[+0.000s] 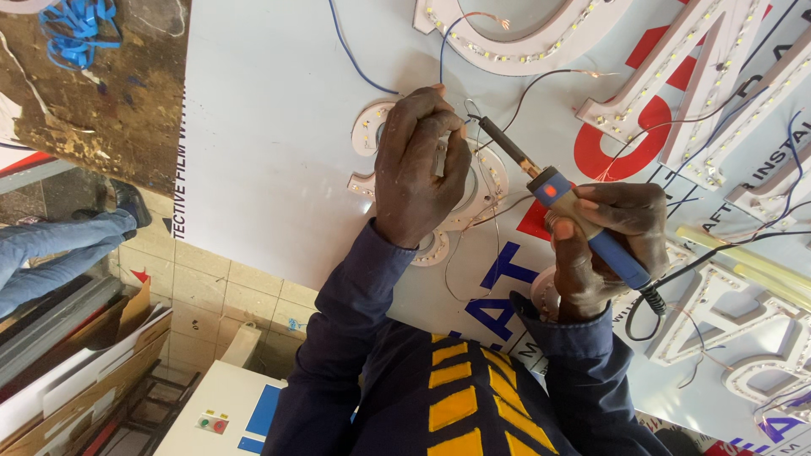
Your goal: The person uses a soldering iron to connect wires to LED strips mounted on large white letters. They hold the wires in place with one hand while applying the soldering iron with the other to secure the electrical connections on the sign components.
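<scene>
we see the left hand [420,165] laid flat-ish over a small white sign letter [439,190] studded with led dots, its fingers [439,127] curled and pressed together on a thin wire [473,110] at the letter's upper rim; exactly how the wire is pinched we cannot tell. the right hand [612,241] is wrapped around the blue handle of a soldering iron [562,198], fingers closed on the grip, thumb along the handle just below the orange button. the iron's dark tip points up-left and ends just beside the left fingertips, at the wire. the letter lies on the white counter [270,143], a sheet still covered with protective film and printed with blue and red lettering. open room: bare white sheet to the left of the left hand, up to the counter's left edge, where tiled floor [203,287] shows below. crowding: larger white led letters [718,101] lie close to the right and above, with blue and brown wires looping between them, and the iron's black cord [676,274] trails off to the right across the sheet. a second round led piece [545,291] sits partly hidden under the right wrist. at far left another person's leg in jeans [59,249] stands well apart, and a tangle of blue wire [76,29] lies on a worn brown board.
</scene>
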